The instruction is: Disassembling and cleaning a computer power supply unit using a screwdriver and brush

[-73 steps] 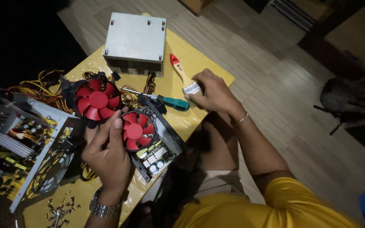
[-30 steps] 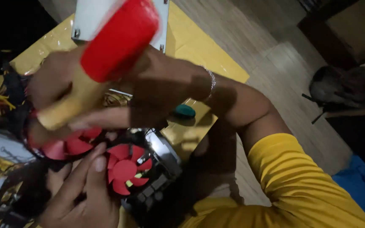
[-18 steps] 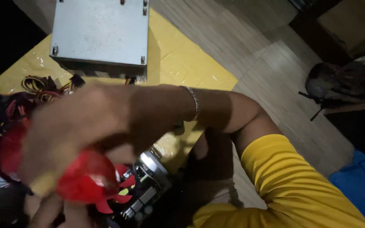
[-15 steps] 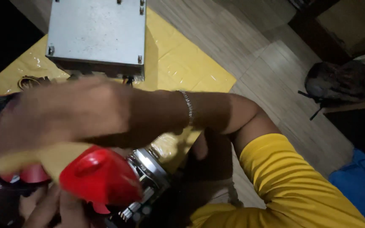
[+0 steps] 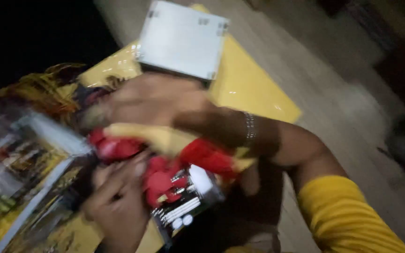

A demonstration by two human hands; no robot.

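Fingers of right hand [image 5: 165,105] gripping brush [image 5: 183,147], left hand [image 5: 118,206] steadying fan board [image 5: 176,197]

No sign or screen shows. The one box-like case is a flat square grey metal box [image 5: 182,38] with small dark marks at its corners, lying on the yellow table [image 5: 254,89] just beyond the right hand [image 5: 155,105]. Small white oblong labels [image 5: 180,212] sit on the card with red fans [image 5: 176,192], just right of the left hand [image 5: 118,206]; motion blur hides their detail
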